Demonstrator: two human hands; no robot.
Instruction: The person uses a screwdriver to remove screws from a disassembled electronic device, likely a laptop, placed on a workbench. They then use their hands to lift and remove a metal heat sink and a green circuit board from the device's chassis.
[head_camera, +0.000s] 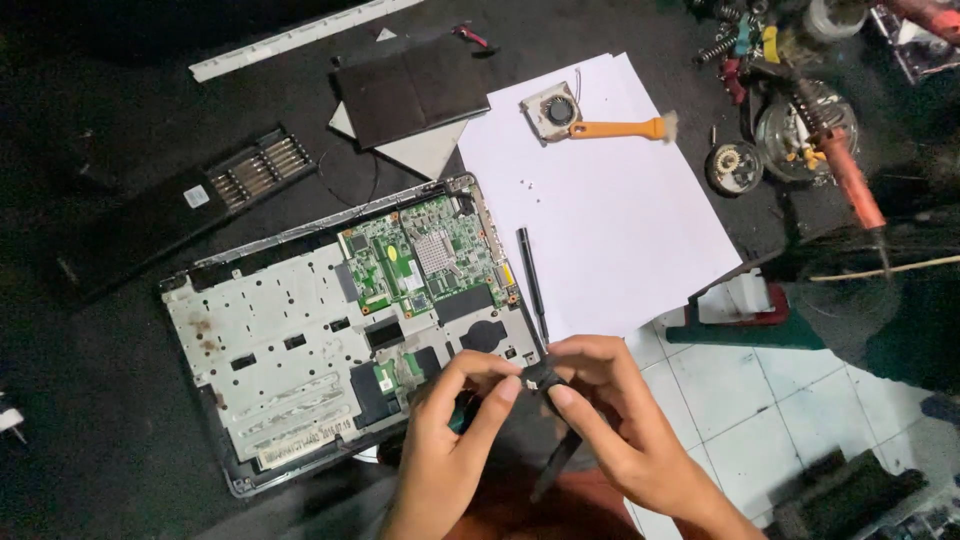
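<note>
An opened laptop base (280, 340) lies on the dark table, its green circuit board (425, 255) exposed at the upper right. My left hand (450, 440) and my right hand (620, 420) meet at the laptop's near right corner. Both pinch a small black part (543, 375) between their fingertips. A thin black strip (560, 460) hangs down from that part. A black screwdriver (531, 280) lies just beyond my fingers, along the edge of a white sheet of paper (610, 220).
On the paper rest a small cooling fan (552, 110), an orange-handled brush (620, 128) and tiny screws (527, 184). A screwdriver bit set (262, 165) and a black panel (415, 90) lie farther back. Tools and a soldering iron (850, 170) crowd the right. Tiled floor (760, 420) shows below.
</note>
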